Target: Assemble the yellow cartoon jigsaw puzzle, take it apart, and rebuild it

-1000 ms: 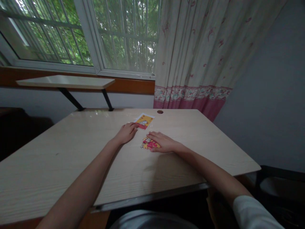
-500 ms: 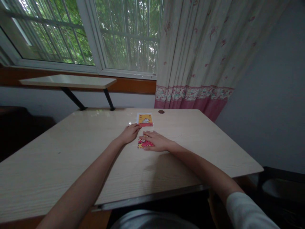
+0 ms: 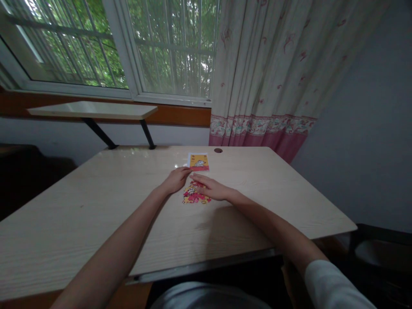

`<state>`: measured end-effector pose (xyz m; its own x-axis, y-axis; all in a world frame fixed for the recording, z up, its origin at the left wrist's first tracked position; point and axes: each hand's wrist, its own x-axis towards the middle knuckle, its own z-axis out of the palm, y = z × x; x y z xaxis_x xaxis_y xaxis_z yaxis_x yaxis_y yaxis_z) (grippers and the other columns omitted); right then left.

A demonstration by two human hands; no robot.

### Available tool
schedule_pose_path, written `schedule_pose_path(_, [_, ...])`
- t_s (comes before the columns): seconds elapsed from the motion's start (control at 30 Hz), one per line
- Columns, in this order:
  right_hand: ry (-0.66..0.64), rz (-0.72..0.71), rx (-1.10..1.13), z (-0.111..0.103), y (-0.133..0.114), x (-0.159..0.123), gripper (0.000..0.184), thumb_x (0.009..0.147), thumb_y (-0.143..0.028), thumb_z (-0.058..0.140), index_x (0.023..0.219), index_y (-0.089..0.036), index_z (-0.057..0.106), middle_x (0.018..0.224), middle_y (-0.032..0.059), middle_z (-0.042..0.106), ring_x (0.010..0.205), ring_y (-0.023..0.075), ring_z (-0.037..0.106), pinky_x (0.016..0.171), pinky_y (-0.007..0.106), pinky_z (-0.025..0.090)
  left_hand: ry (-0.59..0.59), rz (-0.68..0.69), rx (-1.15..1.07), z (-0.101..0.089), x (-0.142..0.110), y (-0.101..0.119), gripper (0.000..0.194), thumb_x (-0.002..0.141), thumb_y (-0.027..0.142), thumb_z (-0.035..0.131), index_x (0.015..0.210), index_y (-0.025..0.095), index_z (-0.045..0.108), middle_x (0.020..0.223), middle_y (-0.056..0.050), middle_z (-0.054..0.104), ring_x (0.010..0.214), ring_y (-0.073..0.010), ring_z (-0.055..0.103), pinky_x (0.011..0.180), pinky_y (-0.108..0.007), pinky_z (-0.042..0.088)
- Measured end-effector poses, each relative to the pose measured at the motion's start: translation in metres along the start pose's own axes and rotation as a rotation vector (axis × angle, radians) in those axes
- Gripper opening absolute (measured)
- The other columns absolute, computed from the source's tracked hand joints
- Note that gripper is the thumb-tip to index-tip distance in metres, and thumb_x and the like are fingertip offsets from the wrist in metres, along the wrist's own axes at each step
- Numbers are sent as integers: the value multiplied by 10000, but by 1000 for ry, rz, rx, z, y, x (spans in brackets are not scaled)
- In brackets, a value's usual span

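Note:
A small heap of red, yellow and white jigsaw pieces (image 3: 192, 198) lies on the pale wooden desk. My right hand (image 3: 214, 188) is over its far right side with fingers stretched out, hiding part of it. Beyond the heap lies a flat yellow and red picture card (image 3: 198, 161) with a white animal printed on it and a pale margin. The fingertips of my left hand (image 3: 176, 179) reach the card's near left corner, fingers extended and palm down. Whether those fingertips press on the card or only rest beside it I cannot tell.
The desk (image 3: 106, 206) has a raised shelf (image 3: 93, 109) on black supports at its back left. Near the back edge is a round brown cable hole (image 3: 218, 150). A window and a patterned curtain (image 3: 257, 86) stand behind, and a dark chair (image 3: 380, 244) is at right.
My right hand has shifted slightly away from me, uncovering more of the jigsaw pieces, which are spread a little wider. The card has slid slightly right; my left hand has barely moved.

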<state>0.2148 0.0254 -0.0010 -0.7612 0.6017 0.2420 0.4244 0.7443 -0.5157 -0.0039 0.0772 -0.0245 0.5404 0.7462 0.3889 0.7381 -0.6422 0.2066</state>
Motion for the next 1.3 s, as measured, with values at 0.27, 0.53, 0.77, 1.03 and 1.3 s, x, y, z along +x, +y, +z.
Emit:
schedule_pose_path(0.27, [150, 32, -113, -26, 35, -28, 315, 894, -315, 449, 1090, -141, 623, 1115, 122, 597, 1074, 196, 516, 966, 392, 382, -86, -25, 76, 0, -1, 4, 433, 813, 125, 354, 1186, 176, 570, 1223, -109, 571, 1116, -224, 520, 951, -384, 405])
schedule_pose_path(0.53, [80, 12, -132, -28, 30, -54, 267, 806, -234, 562, 1055, -167, 635, 1053, 96, 597, 1011, 188, 532, 935, 369, 388, -83, -5, 56, 0, -8, 9, 426, 820, 127, 360, 1198, 167, 551, 1258, -111, 545, 1148, -216, 498, 965, -388, 399])
schedule_pose_path(0.77, [72, 21, -169, -25, 19, -54, 317, 826, -340, 558, 1085, -166, 613, 1055, 99, 595, 1019, 204, 519, 925, 360, 381, -73, 26, 1, -6, -9, 19, 404, 831, 164, 373, 1187, 162, 562, 1232, -122, 566, 1116, -236, 524, 957, -405, 412])
schedule_pose_path(1.03, [47, 54, -215, -30, 7, -53, 282, 762, -441, 631, 850, -173, 634, 880, 59, 594, 892, 187, 527, 830, 326, 392, -62, 28, -13, -7, -10, 19, 383, 851, 189, 365, 1177, 167, 565, 1217, -123, 563, 1108, -235, 521, 952, -394, 417])
schedule_pose_path(1.3, [-42, 55, -118, -39, 17, -58, 225, 746, -376, 666, 825, -165, 661, 798, 40, 600, 785, 154, 538, 757, 278, 411, -44, 41, 0, -7, -10, 20, 408, 850, 143, 351, 1229, 163, 503, 1213, -136, 524, 1097, -222, 519, 916, -360, 439])
